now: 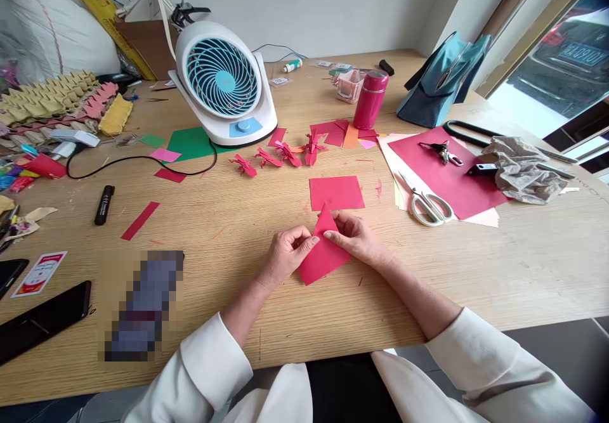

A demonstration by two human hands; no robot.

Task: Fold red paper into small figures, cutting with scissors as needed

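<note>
A piece of red paper (327, 262), its top brought to a point by folding, is held just above the table between my two hands. My left hand (291, 249) pinches its left edge, thumb on top. On the right edge, my right hand (354, 238) has its thumb on the front and its fingers behind the paper. Just beyond lies a flat red paper rectangle (337, 193). Farther back, several small folded red paper figures (287, 154) stand in a row.
White-handled scissors (431, 207) lie on stacked paper at right, near a crumpled cloth (528, 168). A fan (226, 80) and a pink flask (371, 101) stand at the back. To the left are a black marker (104, 205), a red strip (140, 221) and phones (47, 318).
</note>
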